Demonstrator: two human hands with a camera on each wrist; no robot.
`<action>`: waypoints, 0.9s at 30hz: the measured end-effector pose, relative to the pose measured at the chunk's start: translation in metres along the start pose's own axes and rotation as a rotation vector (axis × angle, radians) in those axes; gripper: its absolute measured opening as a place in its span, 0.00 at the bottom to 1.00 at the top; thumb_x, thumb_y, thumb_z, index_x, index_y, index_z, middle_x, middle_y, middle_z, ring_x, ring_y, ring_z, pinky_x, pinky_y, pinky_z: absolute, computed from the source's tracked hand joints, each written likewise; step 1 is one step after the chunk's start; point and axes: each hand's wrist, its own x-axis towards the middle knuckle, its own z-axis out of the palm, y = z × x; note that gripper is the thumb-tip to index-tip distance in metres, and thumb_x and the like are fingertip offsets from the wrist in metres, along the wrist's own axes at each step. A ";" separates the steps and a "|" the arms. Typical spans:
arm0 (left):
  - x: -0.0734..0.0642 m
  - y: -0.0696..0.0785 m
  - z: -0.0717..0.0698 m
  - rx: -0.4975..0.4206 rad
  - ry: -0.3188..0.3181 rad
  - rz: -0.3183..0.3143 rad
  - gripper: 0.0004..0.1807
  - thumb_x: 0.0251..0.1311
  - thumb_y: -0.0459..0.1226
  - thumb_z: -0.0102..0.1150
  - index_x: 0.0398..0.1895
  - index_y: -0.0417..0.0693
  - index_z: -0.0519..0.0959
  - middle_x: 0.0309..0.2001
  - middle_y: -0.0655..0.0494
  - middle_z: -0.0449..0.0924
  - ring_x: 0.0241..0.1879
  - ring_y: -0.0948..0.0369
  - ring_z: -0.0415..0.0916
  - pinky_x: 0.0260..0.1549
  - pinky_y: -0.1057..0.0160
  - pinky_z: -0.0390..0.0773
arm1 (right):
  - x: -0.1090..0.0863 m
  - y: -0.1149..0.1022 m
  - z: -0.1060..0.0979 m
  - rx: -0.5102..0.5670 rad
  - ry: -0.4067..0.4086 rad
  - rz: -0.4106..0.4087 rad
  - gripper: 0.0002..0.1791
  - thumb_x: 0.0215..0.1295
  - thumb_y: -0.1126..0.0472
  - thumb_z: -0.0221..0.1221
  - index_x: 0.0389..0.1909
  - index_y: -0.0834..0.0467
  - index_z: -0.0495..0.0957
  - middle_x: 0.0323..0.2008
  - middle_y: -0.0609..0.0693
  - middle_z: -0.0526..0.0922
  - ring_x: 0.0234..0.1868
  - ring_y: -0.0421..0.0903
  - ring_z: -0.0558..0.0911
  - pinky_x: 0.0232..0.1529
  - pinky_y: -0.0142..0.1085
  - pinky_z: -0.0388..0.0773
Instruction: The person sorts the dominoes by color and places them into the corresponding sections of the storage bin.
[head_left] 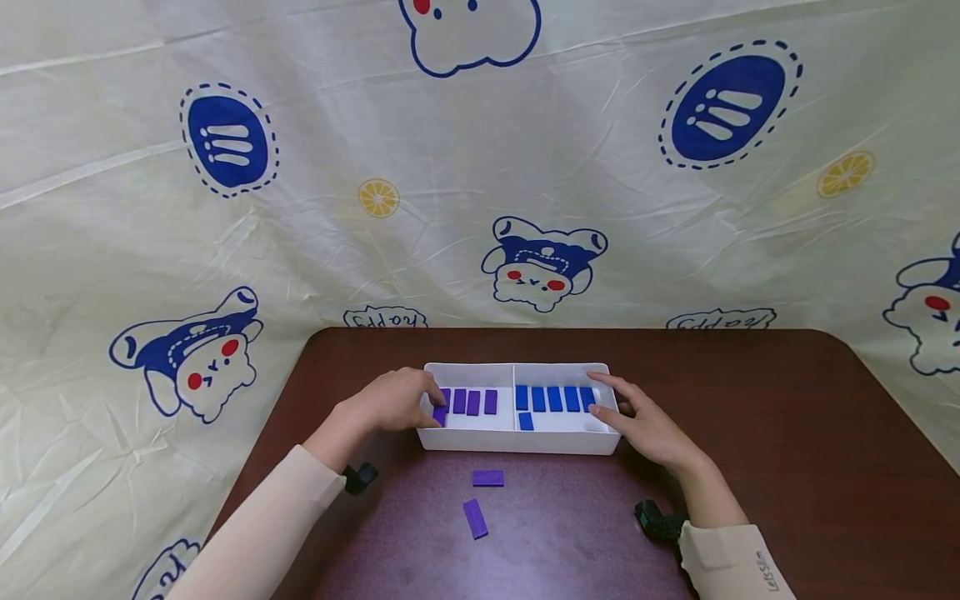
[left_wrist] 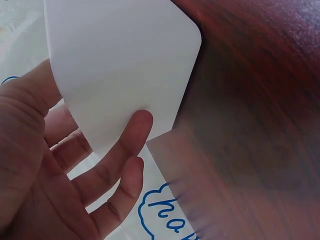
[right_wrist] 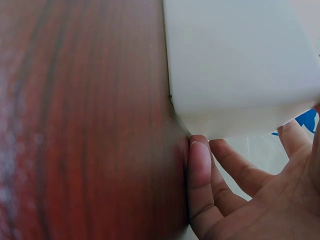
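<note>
A white two-compartment box (head_left: 517, 442) stands on the table, purple tiles (head_left: 474, 403) in its left compartment and blue tiles (head_left: 554, 398) in the right. My left hand (head_left: 393, 400) reaches over the left end, thumb and index finger pinching a purple tile (head_left: 439, 416) beside the end wall. In the left wrist view, its other fingers (left_wrist: 137, 125) lie along the outside of that wall. My right hand (head_left: 648, 425) grips the box's right end, thumb over the rim close to the last blue tile. Its lower fingers (right_wrist: 200, 165) are outside, below the wall, in the right wrist view.
Two loose purple tiles (head_left: 488, 478) lie on the brown table (head_left: 570, 533) in front of the box, one crosswise and one slanted. A printed white cloth (head_left: 450, 250) hangs behind the table's far edge.
</note>
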 end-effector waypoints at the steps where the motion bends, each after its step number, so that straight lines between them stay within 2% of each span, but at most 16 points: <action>1: 0.001 0.000 0.000 0.000 -0.005 -0.003 0.17 0.55 0.46 0.78 0.48 0.55 0.91 0.50 0.60 0.86 0.47 0.60 0.79 0.49 0.54 0.80 | 0.000 0.000 0.000 0.001 0.001 -0.002 0.37 0.74 0.38 0.58 0.80 0.38 0.59 0.80 0.63 0.54 0.68 0.66 0.69 0.60 0.65 0.74; 11: 0.005 -0.001 0.002 0.014 -0.029 0.005 0.15 0.56 0.44 0.77 0.47 0.55 0.91 0.51 0.58 0.86 0.50 0.59 0.80 0.52 0.52 0.81 | 0.000 0.000 0.000 0.006 -0.011 0.014 0.37 0.74 0.38 0.58 0.80 0.37 0.58 0.79 0.63 0.55 0.66 0.64 0.70 0.57 0.58 0.78; 27: 0.011 0.001 0.004 0.042 -0.095 -0.032 0.13 0.58 0.41 0.74 0.48 0.58 0.91 0.54 0.58 0.86 0.52 0.59 0.80 0.56 0.52 0.81 | 0.000 -0.002 0.000 0.011 -0.014 0.035 0.38 0.73 0.37 0.58 0.80 0.36 0.58 0.81 0.62 0.52 0.68 0.65 0.68 0.61 0.67 0.72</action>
